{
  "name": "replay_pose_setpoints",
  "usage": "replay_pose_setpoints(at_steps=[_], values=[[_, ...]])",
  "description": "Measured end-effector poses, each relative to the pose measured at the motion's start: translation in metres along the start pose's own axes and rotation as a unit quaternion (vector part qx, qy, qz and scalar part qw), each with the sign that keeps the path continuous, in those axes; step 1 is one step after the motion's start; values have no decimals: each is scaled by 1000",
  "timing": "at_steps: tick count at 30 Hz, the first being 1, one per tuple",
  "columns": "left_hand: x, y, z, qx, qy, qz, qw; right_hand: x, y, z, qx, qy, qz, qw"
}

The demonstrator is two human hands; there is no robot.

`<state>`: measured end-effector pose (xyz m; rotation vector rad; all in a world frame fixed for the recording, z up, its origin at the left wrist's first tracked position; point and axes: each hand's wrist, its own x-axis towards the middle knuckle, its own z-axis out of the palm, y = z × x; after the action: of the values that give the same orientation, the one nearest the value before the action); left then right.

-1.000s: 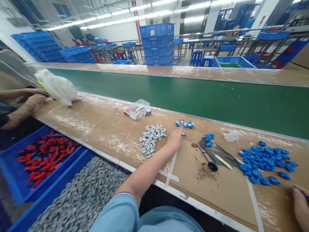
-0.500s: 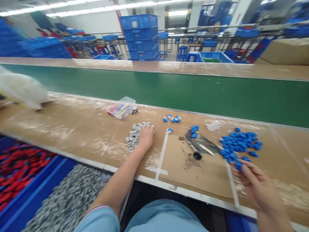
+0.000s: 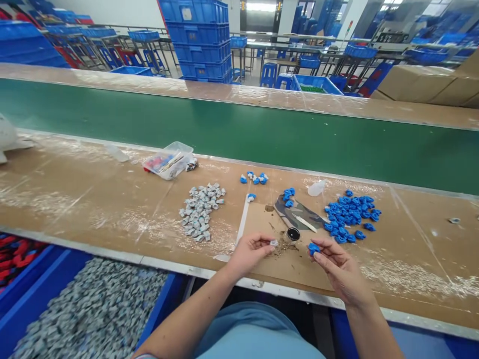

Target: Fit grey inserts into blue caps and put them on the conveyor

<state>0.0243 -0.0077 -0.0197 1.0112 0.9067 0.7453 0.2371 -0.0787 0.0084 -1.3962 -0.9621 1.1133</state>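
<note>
Pinching blue piece (image 3: 313, 248) in right grip (image 3: 334, 263)

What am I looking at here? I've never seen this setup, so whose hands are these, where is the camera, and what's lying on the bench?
There is no machine here: these are a person's own two bare hands, seen from a camera worn on the head that looks forward and down. The left hand pinches a small grey piece in its fingers; the right hand pinches a small blue piece. Both are held just above a brown workbench. On it lie a heap of grey pieces, a heap of blue pieces, a few joined blue-and-white ones, a clear plastic box and a small black pot. Behind runs a green conveyor belt. Below the bench's near edge sits a blue bin of grey pieces.
</note>
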Motion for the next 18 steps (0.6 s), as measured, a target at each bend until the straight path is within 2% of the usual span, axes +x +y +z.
replay_pose_setpoints(at_steps=[4,7,12,14,18], values=[[1,-4,8,-52,-5,-13,999,4,3,-1,-83,-5,-56,995],[1,-6,7,-59,-5,-10,998,8,1,-4,-161,-11,-115,980],[1,-11,8,-48,-6,4,999,17,-8,-7,-246,-69,-187,949],[1,-13,8,-40,-5,8,999,20,-8,-8,-279,-72,-189,939],[1,-15,8,-23,-9,23,999,24,-4,-9,-321,-30,-154,934]])
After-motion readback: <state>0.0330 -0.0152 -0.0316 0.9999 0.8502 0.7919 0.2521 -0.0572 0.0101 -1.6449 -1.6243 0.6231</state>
